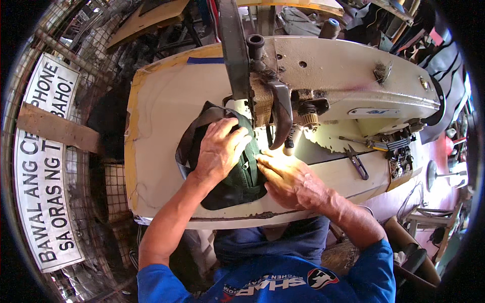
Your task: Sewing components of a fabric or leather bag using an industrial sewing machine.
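Squint-bright glow under sewing machine (348, 76), right hand (295, 186) bleached near fingertips. Floor (430, 151) right of machine washed out; wire mesh (115, 183) left of machine dim. Edges bowed, corners black.

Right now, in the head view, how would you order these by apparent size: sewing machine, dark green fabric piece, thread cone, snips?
1. Sewing machine
2. Dark green fabric piece
3. Thread cone and snips: both much smaller, too alike to rank.

A: Where can I pass a hand?
B: Via tabletop (154, 146), L of dk-grn cloth (235, 194). My obstacles: sewing machine (348, 70) just beyond R hand (290, 182); snips (360, 168) to its R.
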Demonstrator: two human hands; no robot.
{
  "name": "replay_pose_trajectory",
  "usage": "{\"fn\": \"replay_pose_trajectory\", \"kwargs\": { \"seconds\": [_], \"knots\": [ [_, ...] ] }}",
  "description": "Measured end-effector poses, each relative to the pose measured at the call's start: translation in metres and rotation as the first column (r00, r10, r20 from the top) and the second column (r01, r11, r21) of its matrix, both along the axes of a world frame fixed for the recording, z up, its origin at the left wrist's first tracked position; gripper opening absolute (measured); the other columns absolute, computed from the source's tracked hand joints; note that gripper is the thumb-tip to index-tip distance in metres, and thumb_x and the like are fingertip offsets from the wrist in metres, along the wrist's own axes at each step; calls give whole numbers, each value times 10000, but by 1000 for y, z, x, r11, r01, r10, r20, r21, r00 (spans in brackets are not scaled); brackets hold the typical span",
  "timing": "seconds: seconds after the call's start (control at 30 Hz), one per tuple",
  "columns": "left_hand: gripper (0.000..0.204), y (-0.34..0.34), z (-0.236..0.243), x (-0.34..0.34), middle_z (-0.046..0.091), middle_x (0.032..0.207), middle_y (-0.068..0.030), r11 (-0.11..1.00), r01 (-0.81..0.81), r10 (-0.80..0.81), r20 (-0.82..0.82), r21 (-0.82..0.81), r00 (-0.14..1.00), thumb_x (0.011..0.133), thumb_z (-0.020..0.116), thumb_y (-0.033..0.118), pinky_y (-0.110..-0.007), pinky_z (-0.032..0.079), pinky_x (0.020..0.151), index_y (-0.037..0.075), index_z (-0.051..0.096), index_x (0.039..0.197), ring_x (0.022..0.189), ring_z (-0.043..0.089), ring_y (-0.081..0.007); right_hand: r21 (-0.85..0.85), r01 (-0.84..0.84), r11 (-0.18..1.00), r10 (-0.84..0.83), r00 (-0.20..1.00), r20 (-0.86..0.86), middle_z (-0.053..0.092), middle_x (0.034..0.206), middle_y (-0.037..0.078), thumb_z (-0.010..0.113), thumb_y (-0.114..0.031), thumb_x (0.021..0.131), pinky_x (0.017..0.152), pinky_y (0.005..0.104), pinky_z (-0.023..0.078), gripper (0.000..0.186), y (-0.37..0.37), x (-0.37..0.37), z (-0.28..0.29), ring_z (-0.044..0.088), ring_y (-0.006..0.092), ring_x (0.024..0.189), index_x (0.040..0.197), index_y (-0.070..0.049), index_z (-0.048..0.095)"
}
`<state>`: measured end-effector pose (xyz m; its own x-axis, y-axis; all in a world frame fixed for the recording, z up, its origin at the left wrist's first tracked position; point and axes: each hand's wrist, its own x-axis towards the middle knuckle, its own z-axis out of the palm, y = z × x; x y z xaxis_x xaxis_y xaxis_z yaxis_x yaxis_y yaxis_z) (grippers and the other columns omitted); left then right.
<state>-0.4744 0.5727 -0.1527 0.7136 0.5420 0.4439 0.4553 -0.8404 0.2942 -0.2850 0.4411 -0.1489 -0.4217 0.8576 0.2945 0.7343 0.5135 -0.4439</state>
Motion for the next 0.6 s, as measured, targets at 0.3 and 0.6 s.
{"fn": "replay_pose_trajectory", "kwargs": {
  "seconds": [0.3,0.6],
  "knots": [
    [525,4,11,-21,486,1349,-213,975,186,-208,-195,-124,959,885,674,285,-546,314,1137,-3,553,1308,1307,448,-373,-26,-161,987,162,986,41,566,1156,208,622,-218,837,885,426,519,450,7,15,5,607,354,996,1190,51,547],
    [563,16,14,-14,492,1345,-215,926,272,-319,-158,-261,935,848,719,265,-546,321,1143,-8,552,1312,1298,473,-380,89,-105,990,101,994,50,567,1180,205,644,-228,826,784,427,540,407,8,14,4,622,351,889,1130,34,576]
  ]
}}
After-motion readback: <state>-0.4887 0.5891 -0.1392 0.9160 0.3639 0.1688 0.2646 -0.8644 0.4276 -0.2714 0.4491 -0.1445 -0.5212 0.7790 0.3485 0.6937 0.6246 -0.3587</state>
